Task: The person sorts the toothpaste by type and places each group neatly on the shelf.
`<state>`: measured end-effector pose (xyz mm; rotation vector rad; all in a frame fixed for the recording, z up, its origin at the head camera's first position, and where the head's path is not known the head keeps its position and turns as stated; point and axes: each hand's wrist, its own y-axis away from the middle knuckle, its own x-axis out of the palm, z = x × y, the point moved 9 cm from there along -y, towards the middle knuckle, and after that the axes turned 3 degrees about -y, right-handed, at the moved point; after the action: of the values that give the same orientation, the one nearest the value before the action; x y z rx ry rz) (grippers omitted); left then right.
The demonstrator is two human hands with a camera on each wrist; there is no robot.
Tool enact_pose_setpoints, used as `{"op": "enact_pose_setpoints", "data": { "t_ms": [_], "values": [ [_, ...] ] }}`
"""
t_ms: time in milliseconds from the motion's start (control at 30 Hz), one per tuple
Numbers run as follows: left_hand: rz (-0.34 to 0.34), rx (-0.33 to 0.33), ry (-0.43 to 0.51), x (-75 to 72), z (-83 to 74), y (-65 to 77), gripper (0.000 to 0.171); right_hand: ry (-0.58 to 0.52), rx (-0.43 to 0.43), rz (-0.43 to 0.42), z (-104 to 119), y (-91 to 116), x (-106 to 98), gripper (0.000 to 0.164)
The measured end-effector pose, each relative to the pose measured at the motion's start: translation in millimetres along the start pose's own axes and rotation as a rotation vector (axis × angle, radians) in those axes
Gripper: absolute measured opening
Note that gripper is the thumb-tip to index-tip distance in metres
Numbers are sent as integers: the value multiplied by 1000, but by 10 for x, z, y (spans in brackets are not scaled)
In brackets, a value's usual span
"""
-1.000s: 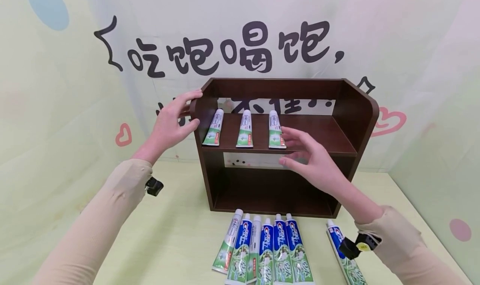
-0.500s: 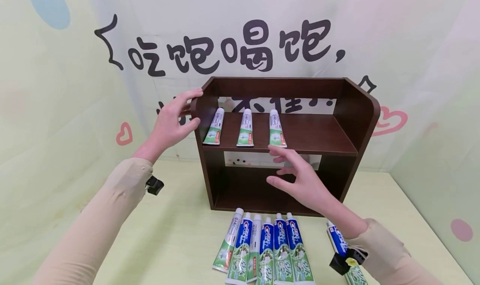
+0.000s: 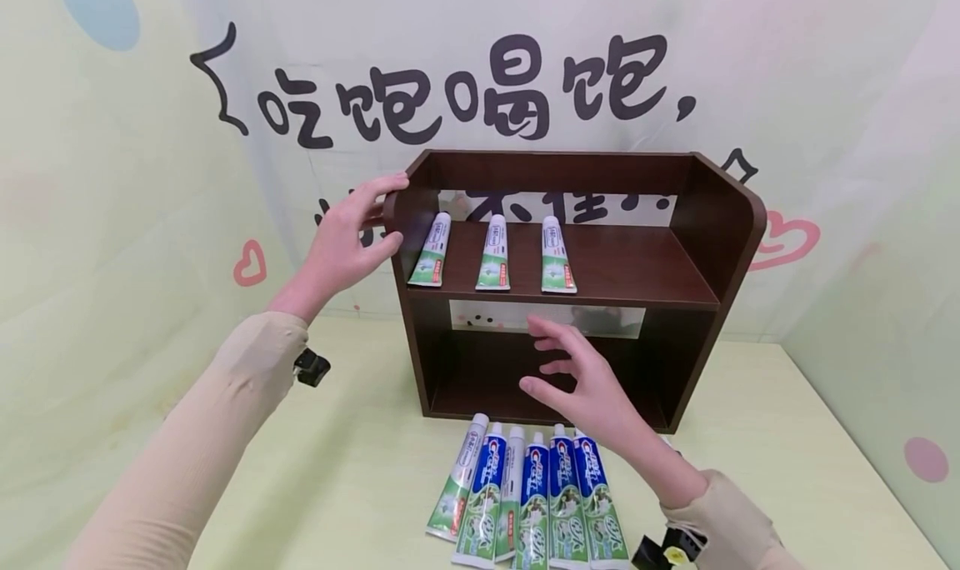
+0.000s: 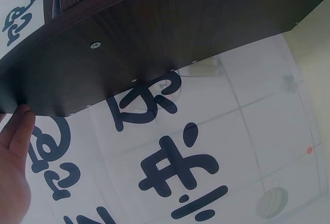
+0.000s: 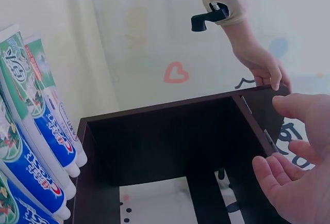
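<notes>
My left hand (image 3: 348,232) grips the left side panel of a dark brown two-tier shelf (image 3: 637,297), fingertips at its upper edge and thumb lower at the front. In the left wrist view the fingers (image 4: 20,131) meet the panel's outer face. My right hand (image 3: 588,382) hovers before the lower compartment, fingers loosely bent and holding nothing. Three white-and-green toothpaste tubes lie caps-back on the upper tier: a left tube (image 3: 431,252), a middle tube (image 3: 494,253) and a right tube (image 3: 557,255). The upper tier's right part shows bare board.
On the table (image 3: 330,462) before the shelf lie several toothpaste tubes side by side, blue-and-green Crest tubes (image 3: 534,495) mixed with white-and-green tubes (image 3: 457,482). A printed cloth backdrop (image 3: 225,162) stands close behind the shelf. My right forearm covers the table's right part.
My right hand has moved away from the right tube on the upper tier, down and left to the front of the lower compartment. The left hand keeps its place on the shelf.
</notes>
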<state>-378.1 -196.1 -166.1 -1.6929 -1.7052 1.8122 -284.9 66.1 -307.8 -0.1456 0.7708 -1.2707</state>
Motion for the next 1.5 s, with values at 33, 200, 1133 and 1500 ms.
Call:
{"op": "enact_pose_setpoints", "data": {
  "t_ms": [33,200,1133,1500],
  "values": [
    [-1,2,0,-2,-5,0,62,4,1,-6,-10,8,11,69],
    [-5,6,4,-3,-11,4,62,19,4,-38,-60,69,56,71],
    [-8,-5,-4,1,29,29,62,-41,225,-87,-524,433,446,72],
    [-11,4,6,13,7,16,62,-56,261,-46,-643,517,568,73]
  ]
}}
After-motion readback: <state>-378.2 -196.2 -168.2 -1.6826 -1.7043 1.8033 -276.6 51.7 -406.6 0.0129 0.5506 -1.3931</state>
